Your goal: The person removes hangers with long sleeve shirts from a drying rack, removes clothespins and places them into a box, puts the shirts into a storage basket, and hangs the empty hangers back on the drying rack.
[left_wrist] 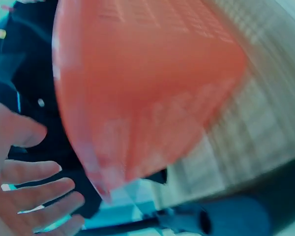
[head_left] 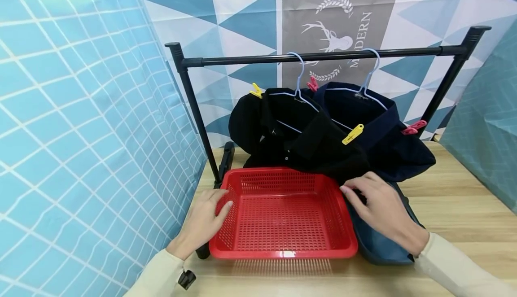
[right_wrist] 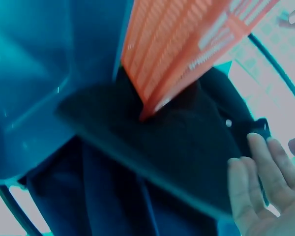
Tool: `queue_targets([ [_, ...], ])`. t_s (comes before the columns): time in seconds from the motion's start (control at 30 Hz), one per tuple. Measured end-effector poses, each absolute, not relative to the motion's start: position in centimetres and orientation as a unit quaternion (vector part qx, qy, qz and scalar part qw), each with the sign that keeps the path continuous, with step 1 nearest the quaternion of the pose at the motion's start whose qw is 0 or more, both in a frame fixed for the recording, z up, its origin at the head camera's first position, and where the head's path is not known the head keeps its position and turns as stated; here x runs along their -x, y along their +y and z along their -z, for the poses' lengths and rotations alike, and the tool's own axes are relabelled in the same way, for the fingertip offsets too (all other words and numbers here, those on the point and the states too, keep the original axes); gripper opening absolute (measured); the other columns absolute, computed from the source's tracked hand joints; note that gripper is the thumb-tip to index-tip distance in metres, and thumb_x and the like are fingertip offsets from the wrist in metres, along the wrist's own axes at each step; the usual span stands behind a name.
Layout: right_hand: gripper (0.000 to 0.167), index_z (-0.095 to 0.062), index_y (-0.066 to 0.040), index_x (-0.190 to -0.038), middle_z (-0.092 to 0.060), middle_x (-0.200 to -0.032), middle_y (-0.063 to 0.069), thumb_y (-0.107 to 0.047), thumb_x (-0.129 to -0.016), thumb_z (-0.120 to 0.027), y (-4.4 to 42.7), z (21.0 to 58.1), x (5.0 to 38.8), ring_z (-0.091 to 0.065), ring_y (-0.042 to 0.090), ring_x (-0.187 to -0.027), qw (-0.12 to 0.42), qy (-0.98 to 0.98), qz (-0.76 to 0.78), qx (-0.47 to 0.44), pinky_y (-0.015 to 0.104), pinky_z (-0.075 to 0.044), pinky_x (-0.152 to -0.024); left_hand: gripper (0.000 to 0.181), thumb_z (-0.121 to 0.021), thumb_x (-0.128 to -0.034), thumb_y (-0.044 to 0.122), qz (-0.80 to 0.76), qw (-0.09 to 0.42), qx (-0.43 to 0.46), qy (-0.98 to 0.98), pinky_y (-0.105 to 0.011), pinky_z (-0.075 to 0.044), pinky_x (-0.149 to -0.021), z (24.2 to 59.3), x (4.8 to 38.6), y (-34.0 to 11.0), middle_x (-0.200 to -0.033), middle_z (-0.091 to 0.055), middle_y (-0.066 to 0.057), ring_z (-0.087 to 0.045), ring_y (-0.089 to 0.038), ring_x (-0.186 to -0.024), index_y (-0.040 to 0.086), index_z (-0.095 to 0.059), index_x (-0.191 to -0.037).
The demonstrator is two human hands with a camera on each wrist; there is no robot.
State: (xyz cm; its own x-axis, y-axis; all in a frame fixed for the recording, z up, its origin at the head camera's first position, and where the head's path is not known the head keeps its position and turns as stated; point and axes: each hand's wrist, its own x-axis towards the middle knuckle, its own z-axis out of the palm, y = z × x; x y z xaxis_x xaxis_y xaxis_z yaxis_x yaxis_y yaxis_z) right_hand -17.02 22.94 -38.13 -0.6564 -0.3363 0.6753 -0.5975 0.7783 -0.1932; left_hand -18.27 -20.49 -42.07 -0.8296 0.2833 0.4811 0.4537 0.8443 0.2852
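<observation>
A red plastic basket (head_left: 278, 254) with perforated walls and floor is in the middle of the head view, with nothing inside it. Beside its left rim is my left hand (head_left: 203, 218); the left wrist view shows these fingers (left_wrist: 44, 191) spread and apart from the blurred basket wall. On the other side, my right hand (head_left: 381, 207) hovers by the right rim with bent, loose fingers. In the right wrist view its fingers (right_wrist: 265, 172) hold nothing and lie near dark cloth. A black collared shirt (head_left: 315, 140) hangs right behind the basket.
A black rack (head_left: 250, 59) stands over the wooden table (head_left: 464, 207). A navy shirt (head_left: 375, 122) hangs on it too, from a blue hanger (head_left: 365, 81). Yellow clips (head_left: 353, 134) and pink clips (head_left: 414, 128) grip the shirts. A dark blue basin (head_left: 381, 245) sits partly under my right hand.
</observation>
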Motion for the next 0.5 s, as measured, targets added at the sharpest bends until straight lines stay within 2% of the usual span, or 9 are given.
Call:
queue_targets([
  [0.07,0.012,-0.075,-0.015,-0.097,-0.067,-0.087,-0.007,-0.009,-0.087,-0.08,23.4,37.5,17.4,-0.052,0.006,-0.081,0.352,-0.874,-0.211,-0.26,0.02,-0.043,-0.067,0.025,-0.072,-0.0982,0.024,0.217,0.223,0.17,-0.935,-0.044,-0.055,-0.08,42.4,18.4,-21.2,-0.108,-0.068,-0.012,-0.063,-0.027,-0.097,0.003,-0.074,-0.112],
  [0.17,0.011,-0.071,-0.011,-0.094,-0.063,-0.08,-0.004,-0.006,-0.087,-0.078,24.3,36.7,18.0,-0.05,0.006,-0.072,0.381,-0.865,-0.217,-0.244,0.018,-0.04,-0.065,0.015,-0.071,-0.099,0.026,0.231,0.211,0.132,-0.941,-0.036,-0.05,-0.065,43.0,18.5,-22.1,-0.089,-0.064,-0.002,-0.06,-0.017,-0.078,0.011,-0.071,-0.097],
  [0.3,0.014,-0.067,-0.008,-0.095,-0.06,-0.075,-0.002,-0.005,-0.087,-0.078,25.5,35.7,18.6,-0.048,0.009,-0.064,0.397,-0.865,-0.218,-0.215,0.017,-0.038,-0.061,0.024,-0.068,-0.1012,0.033,0.236,0.176,0.103,-0.95,-0.029,-0.042,-0.052,43.7,18.5,-22.9,-0.069,-0.055,0.009,-0.051,-0.008,-0.058,0.017,-0.063,-0.083],
  [0.5,0.028,-0.061,-0.005,-0.108,-0.064,-0.078,0.002,-0.011,-0.089,-0.081,26.5,35.1,19.5,-0.048,0.009,-0.059,0.376,-0.88,-0.227,-0.181,0.016,-0.036,-0.057,0.039,-0.06,-0.1043,0.045,0.236,0.122,0.077,-0.961,-0.027,-0.035,-0.046,44.6,18.1,-23.8,-0.058,-0.049,0.009,-0.044,-0.008,-0.049,0.019,-0.058,-0.075],
])
